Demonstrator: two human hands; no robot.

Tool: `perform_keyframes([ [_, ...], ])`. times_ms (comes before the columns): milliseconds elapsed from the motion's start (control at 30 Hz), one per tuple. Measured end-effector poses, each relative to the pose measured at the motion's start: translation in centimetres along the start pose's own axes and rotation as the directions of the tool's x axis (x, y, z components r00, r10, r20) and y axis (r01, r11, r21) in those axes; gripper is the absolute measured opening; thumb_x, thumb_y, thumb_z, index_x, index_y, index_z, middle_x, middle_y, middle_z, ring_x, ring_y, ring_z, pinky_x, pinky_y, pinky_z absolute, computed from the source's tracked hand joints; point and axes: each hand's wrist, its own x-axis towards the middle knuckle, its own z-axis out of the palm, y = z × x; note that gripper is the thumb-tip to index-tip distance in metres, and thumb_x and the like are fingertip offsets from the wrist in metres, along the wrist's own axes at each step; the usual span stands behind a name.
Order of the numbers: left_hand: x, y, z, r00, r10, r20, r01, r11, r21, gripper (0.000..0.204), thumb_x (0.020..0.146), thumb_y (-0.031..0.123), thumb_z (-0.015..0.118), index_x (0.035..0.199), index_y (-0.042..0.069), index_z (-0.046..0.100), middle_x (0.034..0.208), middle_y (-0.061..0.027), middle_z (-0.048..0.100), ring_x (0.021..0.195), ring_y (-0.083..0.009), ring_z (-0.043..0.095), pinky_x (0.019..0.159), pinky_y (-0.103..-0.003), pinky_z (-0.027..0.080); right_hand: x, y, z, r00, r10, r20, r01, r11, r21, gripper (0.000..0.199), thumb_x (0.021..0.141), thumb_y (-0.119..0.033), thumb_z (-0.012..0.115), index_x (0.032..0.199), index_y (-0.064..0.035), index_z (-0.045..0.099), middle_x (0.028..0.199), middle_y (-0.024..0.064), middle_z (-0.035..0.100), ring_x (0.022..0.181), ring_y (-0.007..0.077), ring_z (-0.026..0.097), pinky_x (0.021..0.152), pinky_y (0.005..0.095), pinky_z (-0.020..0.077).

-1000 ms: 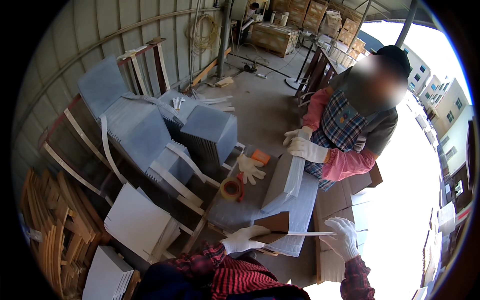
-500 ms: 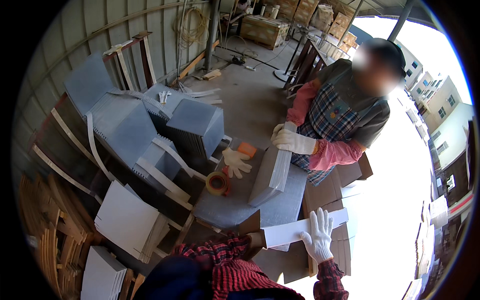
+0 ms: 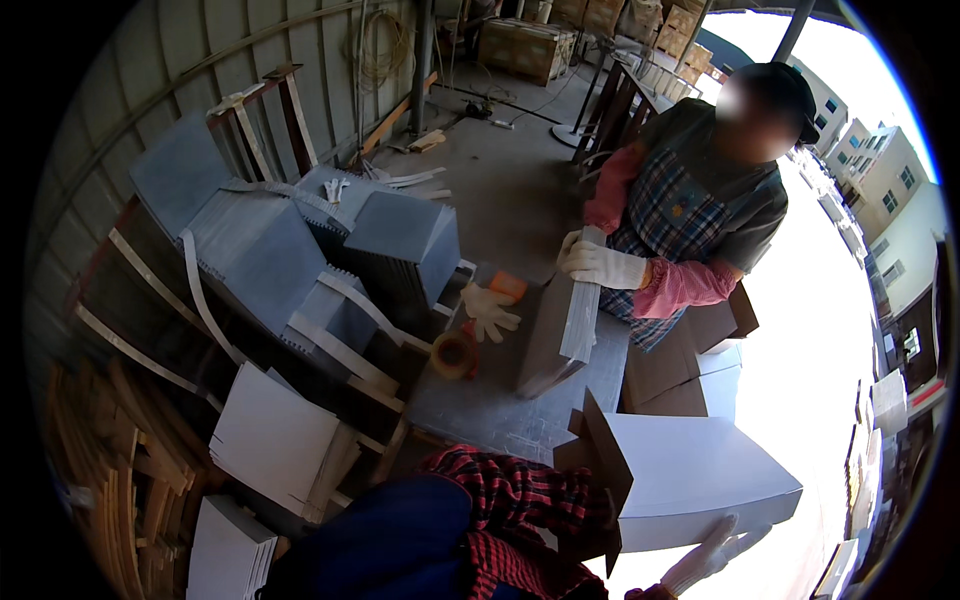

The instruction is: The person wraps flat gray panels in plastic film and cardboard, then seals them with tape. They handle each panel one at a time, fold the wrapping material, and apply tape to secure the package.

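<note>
Where the lower edge of the view cuts across the wearer's red plaid sleeve (image 3: 510, 500), a white carton (image 3: 690, 480) sits at about five o'clock from the picture's centre, held out over the near end of the grey work table (image 3: 490, 410). The carton is a plain white box, brown on the inside, with its flaps (image 3: 600, 455) standing open toward the wearer; nothing can be seen inside it from this angle. The right hand (image 3: 715, 550), in a white glove, supports the carton from beneath at its lower right corner, fingers curled up against the underside. The left hand is hidden, probably behind the flaps, so its grip cannot be told.

At one o'clock a second person in a plaid apron (image 3: 670, 225) stands at the far side of the table, both gloved hands (image 3: 600, 265) closed around the top of a stack of grey sheets (image 3: 565, 330) set on edge and leaning slightly. Just beside the stack, toward nine o'clock, a roll of brown tape (image 3: 455, 352) lies on the table, with a loose white glove (image 3: 490, 310) and a small orange object (image 3: 508, 286) near it. From nine to eleven o'clock, strapped bundles of grey sheets (image 3: 270, 260) lean in a heap; flat white cartons (image 3: 275, 440) lie below them at seven o'clock.
</note>
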Motion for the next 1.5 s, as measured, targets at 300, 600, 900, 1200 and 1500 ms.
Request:
perform_keyframes([
  [300,2.4,-3.2,2.2,0.995,-0.087,-0.044,0.088,0.996,0.027,0.062,0.107,0.047,0.045,0.152,0.005,0.042,0.15,-0.0182,0.049,0.131,-0.0282,0.055,0.107,-0.04,0.049,-8.5,-4.2,-5.2,0.839,0.322,0.439,-0.544,0.473,0.692,0.062,0.101,-0.034,0.065,0.147,0.0013,0.044,0.149,0.0167,0.048,0.137,0.0307,0.046,0.114,0.0475,0.041],
  [600,1.6,1.7,6.0,0.982,0.083,-0.172,-0.059,0.989,0.139,0.058,0.108,0.045,0.044,0.151,0.006,0.045,0.15,-0.0165,0.049,0.132,-0.0277,0.055,0.107,-0.04,0.049,-8.9,2.6,1.1,0.747,0.317,0.584,-0.664,0.391,0.637,0.049,0.102,-0.036,0.061,0.14,-0.0069,0.054,0.139,0.0138,0.056,0.127,0.029,0.055,0.106,0.0465,0.0481],
  [900,-1.2,9.7,9.6,0.519,0.742,0.424,-0.283,-0.319,0.905,0.055,0.099,0.031,0.062,0.144,0.003,0.049,0.147,-0.0181,0.05,0.132,-0.0313,0.052,0.109,-0.037,0.044,-5.5,-0.1,3.9,0.769,0.318,0.555,-0.637,0.456,0.621,0.047,0.099,-0.029,0.068,0.133,0.0004,0.056,0.133,0.0112,0.056,0.125,0.0245,0.051,0.107,0.0389,0.0433],
  [1200,-5.8,19.7,17.8,0.736,0.673,-0.064,-0.515,0.62,0.592,0.051,0.107,0.05,0.047,0.135,0.008,0.053,0.12,-0.003,0.063,0.104,-0.0152,0.066,0.087,-0.031,0.058,-8.5,-1.9,4.6,0.905,0.132,0.405,-0.346,0.783,0.517,0.031,0.09,-0.008,0.065,0.117,0.0059,0.065,0.117,0.0092,0.066,0.103,0.0201,0.063,0.094,0.0363,0.0505],
  [1500,-9.4,33.2,18.9,0.914,0.321,-0.246,-0.064,0.716,0.695,0.046,0.095,0.027,0.067,0.131,0.001,0.053,0.116,-0.0124,0.065,0.106,-0.0244,0.066,0.093,-0.044,0.052,-19.1,-8.0,10.7,0.94,0.225,0.257,-0.288,0.926,0.243,0.033,0.078,0.005,0.065,0.111,0.0043,0.07,0.107,0.0074,0.07,0.095,0.0198,0.065,0.085,0.0354,0.0537],
])
